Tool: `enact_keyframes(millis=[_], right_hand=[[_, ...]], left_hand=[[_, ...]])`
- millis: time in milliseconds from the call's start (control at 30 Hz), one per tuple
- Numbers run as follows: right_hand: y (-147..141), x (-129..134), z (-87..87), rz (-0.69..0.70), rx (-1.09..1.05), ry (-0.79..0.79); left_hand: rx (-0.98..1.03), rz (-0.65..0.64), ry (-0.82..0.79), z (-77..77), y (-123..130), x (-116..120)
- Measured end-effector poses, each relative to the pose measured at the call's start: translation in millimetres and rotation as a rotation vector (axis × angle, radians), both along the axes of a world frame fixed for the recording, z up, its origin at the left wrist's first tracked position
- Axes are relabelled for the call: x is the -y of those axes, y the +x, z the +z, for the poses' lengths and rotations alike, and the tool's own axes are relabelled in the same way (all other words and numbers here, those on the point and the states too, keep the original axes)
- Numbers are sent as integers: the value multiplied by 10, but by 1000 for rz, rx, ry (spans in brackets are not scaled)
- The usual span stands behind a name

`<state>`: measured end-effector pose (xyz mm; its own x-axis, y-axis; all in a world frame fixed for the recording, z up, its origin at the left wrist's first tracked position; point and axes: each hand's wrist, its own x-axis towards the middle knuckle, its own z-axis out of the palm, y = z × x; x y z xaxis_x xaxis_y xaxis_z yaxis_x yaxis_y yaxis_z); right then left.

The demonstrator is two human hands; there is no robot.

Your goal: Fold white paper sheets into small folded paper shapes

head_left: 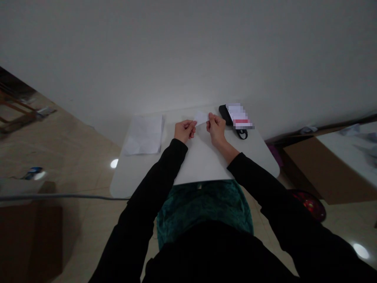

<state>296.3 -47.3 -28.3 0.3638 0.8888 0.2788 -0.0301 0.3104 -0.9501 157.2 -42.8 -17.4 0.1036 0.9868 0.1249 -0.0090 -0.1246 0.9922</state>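
Note:
A small white piece of paper is stretched between my two hands, above the far half of the white table. My left hand pinches its left edge between thumb and fingers. On the opposite side, my right hand is closed on the paper's right edge. A stack of white paper sheets lies flat to the left of my left hand. Just right of my right hand is a black object with a phone-like screen, its picture blurred out. A black ring sticks out below it.
A pale wall rises behind the table. A green cloth-covered seat is at the near edge. On the floor to the right are a brown cardboard box and a red round object. A grey cable runs in from the left.

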Motion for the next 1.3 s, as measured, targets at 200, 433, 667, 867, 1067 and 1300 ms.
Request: enact_keyframes(millis=[200, 433, 667, 867, 1067, 1300], right_hand=[[-74, 17, -30, 134, 9, -105], [-17, -31, -63, 49, 112, -114], [-42, 4, 0, 37, 6, -90], [10, 20, 43, -22, 2, -42], [33, 60, 49, -13, 362, 96], [-8, 66, 47, -17, 513, 233]], left_hand=[[-51, -17, 17, -7, -32, -8], [-165, 37, 202, -115, -17, -27], [29, 12, 133, -68, -14, -81], [-64, 82, 180, -95, -21, -66], [-517, 36, 581, -96, -93, 18], [-507, 46, 560, -115, -110, -12]])
